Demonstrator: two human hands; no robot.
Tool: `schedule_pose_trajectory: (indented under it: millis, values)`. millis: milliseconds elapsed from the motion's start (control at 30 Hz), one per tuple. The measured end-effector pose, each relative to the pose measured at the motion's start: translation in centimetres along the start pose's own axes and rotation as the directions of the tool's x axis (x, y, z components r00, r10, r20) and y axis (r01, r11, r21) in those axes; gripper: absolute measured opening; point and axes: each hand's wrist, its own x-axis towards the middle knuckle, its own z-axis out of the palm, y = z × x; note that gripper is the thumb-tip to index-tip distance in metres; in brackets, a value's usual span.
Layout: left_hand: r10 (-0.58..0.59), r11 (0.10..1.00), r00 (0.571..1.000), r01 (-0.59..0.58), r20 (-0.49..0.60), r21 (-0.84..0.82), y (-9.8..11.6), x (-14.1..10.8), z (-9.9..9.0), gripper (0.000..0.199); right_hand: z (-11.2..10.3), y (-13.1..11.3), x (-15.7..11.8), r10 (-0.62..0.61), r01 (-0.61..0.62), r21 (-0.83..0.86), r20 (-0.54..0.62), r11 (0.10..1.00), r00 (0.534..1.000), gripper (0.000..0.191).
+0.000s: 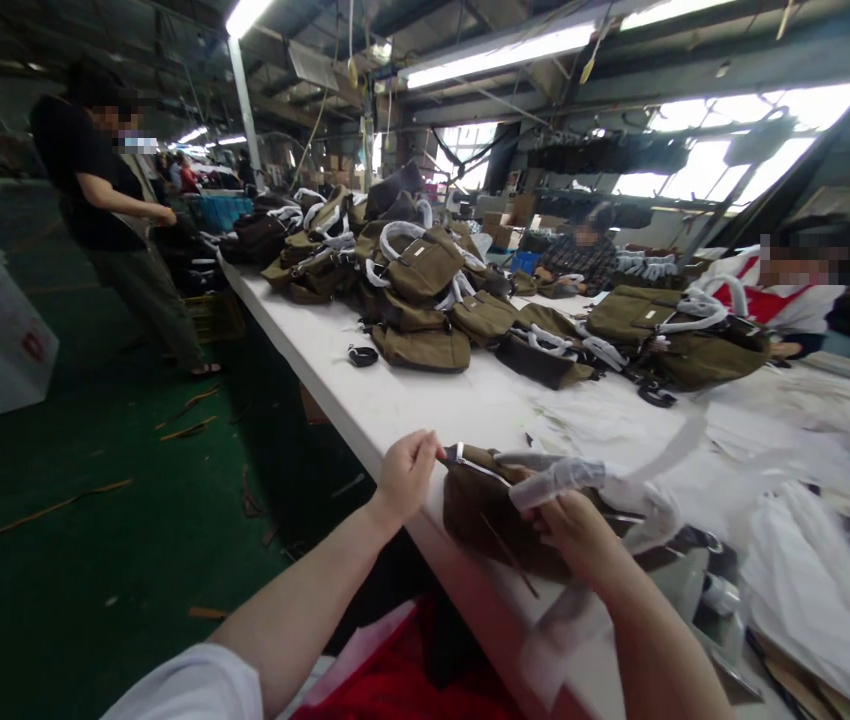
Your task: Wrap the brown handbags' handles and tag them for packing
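Note:
An olive-brown handbag (pixel 485 515) lies at the near edge of the white table (pixel 305 345), a pale zipper along its top. My left hand (pixel 406 480) is closed, its thumb and fingers pinching the tab at the zipper's left end. Over the bag's top, my right hand (pixel 582 530) has its fingers curled against the opening, partly hidden behind a handle (pixel 556 482) wrapped in white padding. A thin brown strip (pixel 509 555) hangs across the bag's front.
Similar bags (pixel 421 265) are piled along the table's far part, by a black coiled strap (pixel 362 355). White sheets (pixel 807 570) cover the right side. A person (pixel 99 190) stands at left; two more people work across the table. Scraps (pixel 50 510) litter the green floor.

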Motion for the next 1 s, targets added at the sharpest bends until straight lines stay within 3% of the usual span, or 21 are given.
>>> schedule_pose_trajectory:
  millis: [67,133,200,267,333,400,467,600,700,800,900,1000]
  values:
    - [-0.032,0.989,0.995,0.045,-0.092,0.142,-2.0,1.0,-0.8,0.05,-1.1,0.0,-2.7,-0.022,0.012,-0.095,-0.106,0.995,0.994,0.036]
    - [-0.026,0.929,0.992,0.071,-0.126,0.364,-4.3,2.4,-1.1,0.048,-2.4,-0.7,-5.7,-0.148,0.093,-0.232,-0.23,0.968,0.962,0.032]
    - [-0.038,0.857,0.991,0.097,-0.127,0.505,-6.7,3.8,-0.8,0.04,-4.0,-1.6,-8.1,-0.256,0.096,-0.384,-0.391,0.918,0.884,0.028]
    - [-0.08,0.824,0.991,0.128,-0.112,0.553,-9.0,5.1,0.1,0.039,-5.9,-1.7,-9.0,-0.322,0.012,-0.508,-0.529,0.861,0.785,0.034]
    - [-0.137,0.776,0.987,0.163,-0.09,0.609,-11.1,5.9,1.3,0.047,-7.9,-0.5,-8.4,-0.351,-0.061,-0.598,-0.546,0.799,0.761,0.053]
    - [-0.196,0.722,0.978,0.196,-0.075,0.663,-12.9,6.1,2.5,0.052,-9.7,1.7,-6.9,-0.332,-0.034,-0.647,-0.436,0.762,0.836,0.073]
    - [-0.23,0.673,0.971,0.203,-0.06,0.712,-14.3,5.9,3.5,0.053,-11.0,4.1,-5.1,-0.259,0.016,-0.636,-0.292,0.771,0.921,0.08]
    - [-0.209,0.611,0.978,0.138,-0.01,0.779,-16.0,5.3,4.1,0.055,-11.7,6.5,-2.3,-0.075,0.024,-0.518,-0.078,0.855,0.994,0.072]
    - [-0.184,0.573,0.983,0.108,-0.001,0.812,-16.5,5.4,4.0,0.056,-10.6,6.1,-1.1,0.053,-0.026,-0.334,0.073,0.942,0.996,0.057]
    - [-0.163,0.537,0.987,0.088,0.002,0.839,-16.7,5.5,3.8,0.055,-9.0,4.4,-1.6,0.042,-0.006,-0.286,0.119,0.958,0.992,0.045]
    - [-0.135,0.508,0.991,0.062,0.008,0.859,-16.8,5.5,3.8,0.055,-7.9,2.6,-3.8,-0.072,0.133,-0.479,0.143,0.867,0.987,0.036]
    - [-0.117,0.487,0.993,0.052,0.007,0.872,-16.9,5.4,4.0,0.055,-7.6,1.7,-6.7,-0.108,0.278,-0.624,0.296,0.731,0.949,0.029]
